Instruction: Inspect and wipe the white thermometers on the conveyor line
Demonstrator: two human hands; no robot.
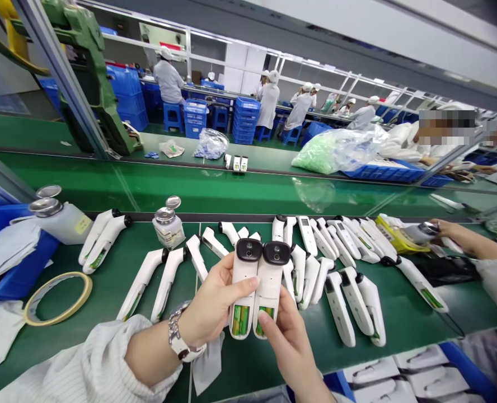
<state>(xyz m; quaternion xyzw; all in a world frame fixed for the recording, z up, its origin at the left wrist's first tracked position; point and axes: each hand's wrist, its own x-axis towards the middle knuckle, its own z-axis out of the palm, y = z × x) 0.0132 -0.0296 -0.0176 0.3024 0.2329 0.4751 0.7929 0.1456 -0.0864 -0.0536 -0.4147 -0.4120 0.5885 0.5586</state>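
Note:
Side by side and upright, two white infrared thermometers face me with their dark sensor heads at the top. Their battery compartments are uncovered, showing batteries. My left hand is closed around the left thermometer, its thumb lying across the front toward the other one. Wrapped round the right thermometer is my right hand, with the thumb on the lower part near the batteries. A white cloth lies below my left wrist. More white thermometers lie on the green bench beyond and around my hands.
Left on the bench are a tape roll, a blue bin and pump bottles. A co-worker's hand works at the right by a yellow packet. Blue crates with white thermometers stand at bottom right. A green conveyor runs behind.

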